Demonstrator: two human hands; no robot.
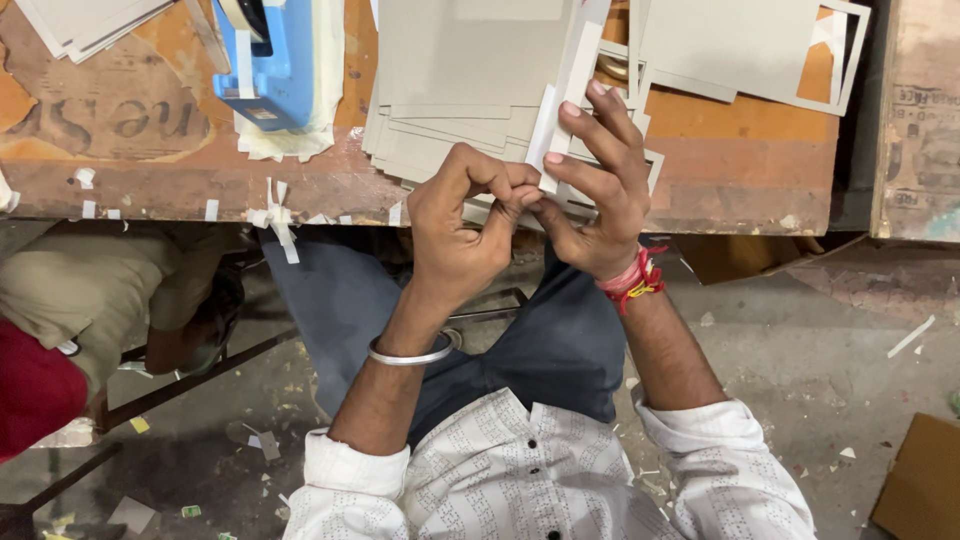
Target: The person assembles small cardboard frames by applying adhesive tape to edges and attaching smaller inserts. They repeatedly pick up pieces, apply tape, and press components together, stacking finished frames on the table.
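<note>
My left hand [462,225] and my right hand [597,195] meet at the near edge of a worn wooden table [740,180]. Together they pinch the lower end of a narrow white strip [566,95] that runs up over a stack of grey cardboard sheets [460,90]. The left fingers are curled tight on the strip's end. Two right fingers lie stretched along the strip and the thumb presses from below. A metal bangle circles my left wrist, red threads my right.
A blue tape dispenser [268,70] stands at the back left beside more grey sheets [85,20]. Grey card frames [745,50] lie at the right. Tape scraps hang off the table edge [275,215]. Another person sits at left [90,300]. Cardboard lies on the floor [920,480].
</note>
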